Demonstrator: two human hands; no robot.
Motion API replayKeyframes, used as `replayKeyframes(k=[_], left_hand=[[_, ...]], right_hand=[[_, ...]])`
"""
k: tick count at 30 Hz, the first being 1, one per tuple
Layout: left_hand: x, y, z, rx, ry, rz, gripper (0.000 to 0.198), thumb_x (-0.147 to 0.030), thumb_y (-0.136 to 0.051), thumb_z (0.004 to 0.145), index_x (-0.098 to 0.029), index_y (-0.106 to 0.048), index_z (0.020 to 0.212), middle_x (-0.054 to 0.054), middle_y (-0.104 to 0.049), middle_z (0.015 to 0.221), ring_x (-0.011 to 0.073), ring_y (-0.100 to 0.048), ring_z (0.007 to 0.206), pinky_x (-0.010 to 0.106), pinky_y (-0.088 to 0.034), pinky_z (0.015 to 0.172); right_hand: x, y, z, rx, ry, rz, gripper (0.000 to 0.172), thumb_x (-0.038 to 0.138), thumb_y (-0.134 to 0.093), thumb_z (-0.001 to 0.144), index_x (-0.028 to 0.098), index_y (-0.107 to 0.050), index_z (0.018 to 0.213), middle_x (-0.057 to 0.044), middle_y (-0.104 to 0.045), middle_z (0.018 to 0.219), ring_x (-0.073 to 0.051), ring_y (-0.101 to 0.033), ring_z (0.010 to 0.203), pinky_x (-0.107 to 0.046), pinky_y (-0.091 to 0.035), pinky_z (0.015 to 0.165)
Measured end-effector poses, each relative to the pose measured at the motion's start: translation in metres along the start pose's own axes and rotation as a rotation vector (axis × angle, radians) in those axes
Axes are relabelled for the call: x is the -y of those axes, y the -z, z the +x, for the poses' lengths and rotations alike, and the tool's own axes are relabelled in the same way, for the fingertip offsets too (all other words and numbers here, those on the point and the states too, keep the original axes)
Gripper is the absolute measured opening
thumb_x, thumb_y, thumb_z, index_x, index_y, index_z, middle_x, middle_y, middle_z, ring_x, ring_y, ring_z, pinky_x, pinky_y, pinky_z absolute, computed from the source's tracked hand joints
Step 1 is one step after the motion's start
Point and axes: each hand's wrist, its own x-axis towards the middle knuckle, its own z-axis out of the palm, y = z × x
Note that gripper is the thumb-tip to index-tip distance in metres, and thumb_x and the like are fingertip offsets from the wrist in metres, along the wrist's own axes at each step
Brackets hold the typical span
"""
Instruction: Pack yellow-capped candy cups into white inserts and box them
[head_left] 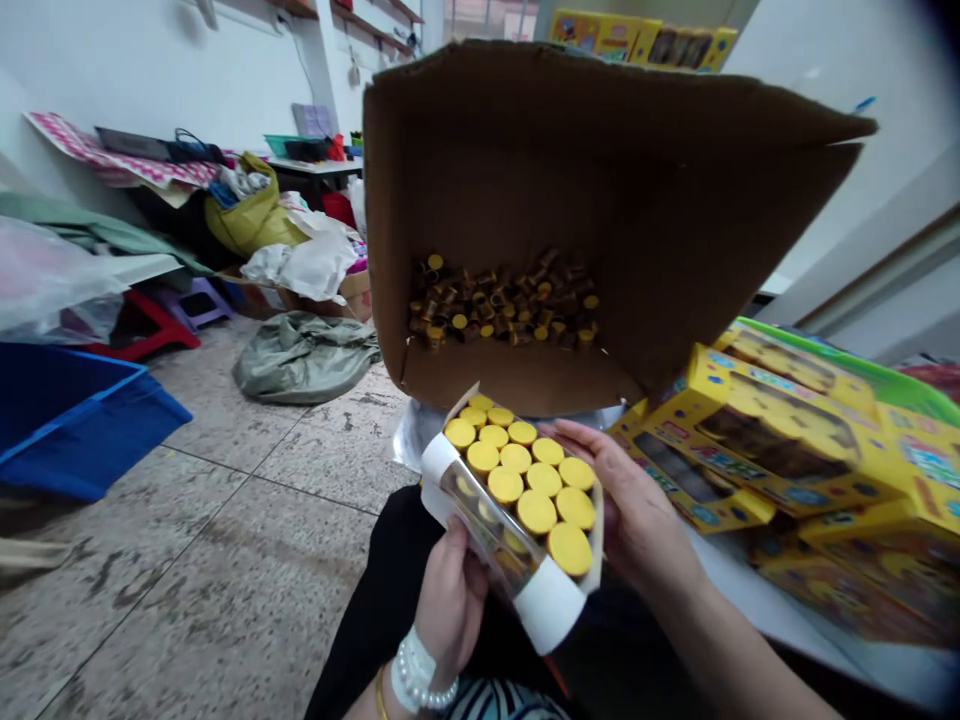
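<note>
A small display box (551, 605) with its flap up rests over my lap, tilted toward me. Rows of small tubs with yellow lids (515, 459) fill it, and a clear window shows on its near side. My left hand (452, 590) grips the box's near edge, thumb up against the flap. Around the right side wraps my right hand (634, 500), fingers along the far edge. Just beyond stands a big cardboard carton (517, 385) on its side, its mouth facing me. Many loose brown tubs with yellow lids (502, 305) lie heaped inside it.
Filled yellow boxes (780, 425) are stacked at the right beside a green basket (900, 375). More yellow boxes (645, 40) sit behind the carton. On the left floor are a blue bin (82, 420), a grey-green sack (304, 355), a red stool (154, 330) and piled bags (300, 255).
</note>
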Motion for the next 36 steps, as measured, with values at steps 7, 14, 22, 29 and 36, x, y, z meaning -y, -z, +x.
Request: replayKeyframes(k=[7,14,22,29,36], left_hand=[[0.025,-0.006,0.014,0.018,0.179,0.101,0.048,-0.051,-0.082,0.074,-0.012,-0.073,0.100,0.015,-0.078,0.103,0.0276,-0.073,0.096,0.046,-0.061,0.086],[0.005,0.031,0.015,0.172,0.269,0.473,0.042,-0.049,-0.082,0.075,-0.011,-0.079,0.092,0.018,-0.079,0.096,0.0300,-0.074,0.092,0.040,-0.059,0.081],[-0.041,0.036,-0.024,0.556,0.129,1.002,0.031,-0.041,-0.072,0.084,-0.030,-0.078,0.112,0.009,-0.080,0.105,0.0293,-0.073,0.101,0.042,-0.056,0.096],[-0.096,0.039,0.004,0.305,-0.648,1.495,0.027,-0.026,-0.073,0.082,-0.027,-0.076,0.109,0.007,-0.079,0.095,0.0257,-0.074,0.081,0.035,-0.062,0.073],[-0.098,0.033,0.046,0.466,-1.241,1.418,0.090,-0.039,-0.081,0.073,-0.017,-0.043,0.152,0.019,-0.052,0.149,0.0409,-0.047,0.138,0.061,-0.038,0.115]], right_hand=[[-0.021,0.043,0.065,-0.201,0.017,-0.217,0.046,0.063,-0.052,0.092,0.024,-0.071,0.104,-0.009,-0.074,0.116,-0.028,-0.070,0.110,-0.044,-0.057,0.097],[-0.063,0.067,-0.016,-0.364,0.178,-0.455,0.046,0.041,-0.066,0.089,0.027,-0.057,0.132,-0.011,-0.062,0.139,-0.029,-0.061,0.126,-0.048,-0.051,0.107],[-0.093,0.064,-0.076,-0.355,0.340,-0.836,0.092,0.034,-0.076,0.080,0.030,-0.027,0.158,-0.013,-0.037,0.160,-0.038,-0.043,0.142,-0.057,-0.045,0.113],[-0.064,0.065,-0.052,-0.230,0.431,-0.721,0.080,0.031,-0.068,0.087,0.030,-0.030,0.158,-0.011,-0.037,0.161,-0.037,-0.041,0.144,-0.058,-0.042,0.115],[-0.052,0.075,-0.037,-0.030,0.609,-0.933,0.091,0.023,-0.073,0.082,0.033,-0.027,0.160,-0.003,-0.030,0.165,-0.037,-0.036,0.147,-0.059,-0.037,0.120]])
